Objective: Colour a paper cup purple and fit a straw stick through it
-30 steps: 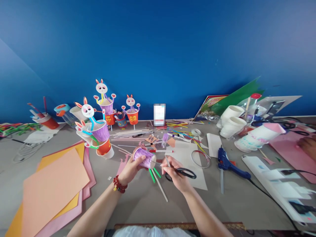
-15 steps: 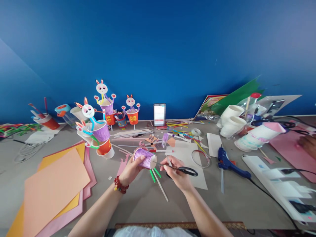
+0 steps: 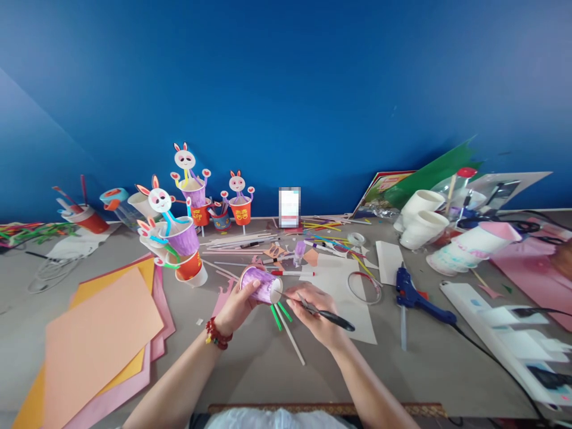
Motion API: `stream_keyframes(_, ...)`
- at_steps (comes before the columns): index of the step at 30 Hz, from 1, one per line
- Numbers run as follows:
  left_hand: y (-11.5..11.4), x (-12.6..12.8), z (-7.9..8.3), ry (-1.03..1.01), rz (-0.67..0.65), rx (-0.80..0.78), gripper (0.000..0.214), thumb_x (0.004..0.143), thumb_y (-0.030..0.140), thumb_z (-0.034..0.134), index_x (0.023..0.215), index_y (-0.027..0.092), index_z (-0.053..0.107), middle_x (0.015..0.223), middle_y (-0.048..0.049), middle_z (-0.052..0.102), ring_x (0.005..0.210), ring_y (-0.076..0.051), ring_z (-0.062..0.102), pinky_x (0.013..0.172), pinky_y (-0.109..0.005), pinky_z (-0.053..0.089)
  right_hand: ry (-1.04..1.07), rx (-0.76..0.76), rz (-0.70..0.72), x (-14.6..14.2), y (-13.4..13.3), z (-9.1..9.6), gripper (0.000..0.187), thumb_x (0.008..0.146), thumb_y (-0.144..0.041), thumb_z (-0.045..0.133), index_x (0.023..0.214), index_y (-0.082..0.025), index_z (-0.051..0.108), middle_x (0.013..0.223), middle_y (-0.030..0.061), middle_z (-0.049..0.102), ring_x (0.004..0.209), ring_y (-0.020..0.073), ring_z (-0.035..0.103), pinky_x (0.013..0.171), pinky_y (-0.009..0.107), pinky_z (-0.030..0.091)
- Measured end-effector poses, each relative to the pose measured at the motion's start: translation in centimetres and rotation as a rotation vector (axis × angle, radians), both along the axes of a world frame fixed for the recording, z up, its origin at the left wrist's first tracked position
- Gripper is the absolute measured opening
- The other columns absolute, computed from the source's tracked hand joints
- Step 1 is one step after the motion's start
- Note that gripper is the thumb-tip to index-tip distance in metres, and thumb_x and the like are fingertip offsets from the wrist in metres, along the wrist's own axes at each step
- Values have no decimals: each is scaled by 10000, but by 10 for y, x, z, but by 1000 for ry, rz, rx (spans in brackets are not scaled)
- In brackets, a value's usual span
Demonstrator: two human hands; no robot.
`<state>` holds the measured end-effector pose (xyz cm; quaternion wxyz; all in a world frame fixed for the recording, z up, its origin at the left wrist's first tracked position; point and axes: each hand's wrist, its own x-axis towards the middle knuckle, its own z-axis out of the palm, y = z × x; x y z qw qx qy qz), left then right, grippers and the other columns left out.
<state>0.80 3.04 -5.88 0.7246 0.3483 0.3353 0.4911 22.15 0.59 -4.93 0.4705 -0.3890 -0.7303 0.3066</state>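
Observation:
A paper cup coloured purple lies tilted sideways in my left hand, fingers wrapped round it and thumb on top. Its white base faces right. My right hand grips black-handled scissors with the blades pointing left. The tip reaches the cup's base; whether it has gone through I cannot tell. Below the cup, green straws and a white paper stick lie on the table. A white paper sheet is spread behind my right hand.
Rabbit figures on cups stand at left and behind. Stacked coloured paper covers the left front. At right are a blue glue gun, a white power strip, and paper cups. Another person's hand shows at the far right edge.
The scissors have turned in my right hand, their handles now seen more edge-on and lower. My left hand and the cup have hardly moved. The other person's hand shifted slightly.

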Motion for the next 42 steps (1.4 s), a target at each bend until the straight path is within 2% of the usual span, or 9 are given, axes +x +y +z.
stream_keyframes(4,0,0,-2,43,-23,-44,456,798,427,742,1159,177,618,1052,-98,692,856,-210,659,688,-311,569,16,29,39,-1,1,2,140,937,-234,583,885,-237,713,1027,75,752,942,218,697,821,330,538)
stream_keyframes(8,-2,1,-3,144,59,120,453,797,341,760,1194,213,584,1010,-41,647,855,-153,610,733,-249,519,81,-49,43,-2,-1,-1,159,945,-256,575,868,-233,712,1024,69,748,974,217,700,812,306,547)
stream_keyframes(13,-3,2,-5,158,100,258,493,794,382,750,1223,237,556,1154,-53,583,940,-167,572,799,-264,488,162,-119,27,-4,-3,-4,167,946,-283,580,931,-245,741,1070,69,739,1004,234,690,842,337,548)
stream_keyframes(18,-4,2,-8,185,84,285,487,804,406,729,1217,234,539,1141,-60,569,920,-175,573,770,-276,487,337,-354,24,-8,-4,-4,196,908,-364,630,860,-227,762,1045,75,731,936,244,701,782,342,586)
stream_keyframes(25,-2,-4,-2,376,124,618,526,812,454,710,1253,259,502,1196,-93,573,1124,-276,553,966,-439,459,768,-729,-19,-20,-3,-1,242,729,-396,807,675,-180,712,905,61,751,745,200,703,651,296,591)
stream_keyframes(29,5,-11,1,519,126,876,601,778,395,762,1299,291,481,1340,-120,508,1279,-341,469,1066,-569,370,849,-816,-95,-20,-2,-6,263,662,-388,853,702,-176,704,806,56,743,692,205,696,586,292,575)
stream_keyframes(32,8,-13,-1,518,97,863,626,770,369,776,1318,294,483,1423,-130,457,1332,-360,434,1074,-578,368,707,-666,-83,-16,-2,-5,227,758,-405,779,742,-187,716,881,69,745,744,216,699,652,320,579)
stream_keyframes(38,3,-6,2,252,-1,475,523,948,512,496,1404,264,430,1422,-133,513,1299,-315,502,1059,-492,420,165,-12,-34,-5,-6,11,121,920,-217,602,890,-225,718,1026,86,741,961,231,687,830,346,541)
stream_keyframes(42,-1,-7,13,271,-65,452,427,947,394,556,1349,264,494,1393,-111,544,1298,-298,506,1040,-436,444,139,38,-40,-4,-10,19,129,923,-204,593,903,-230,718,1015,81,738,949,231,678,850,358,526)
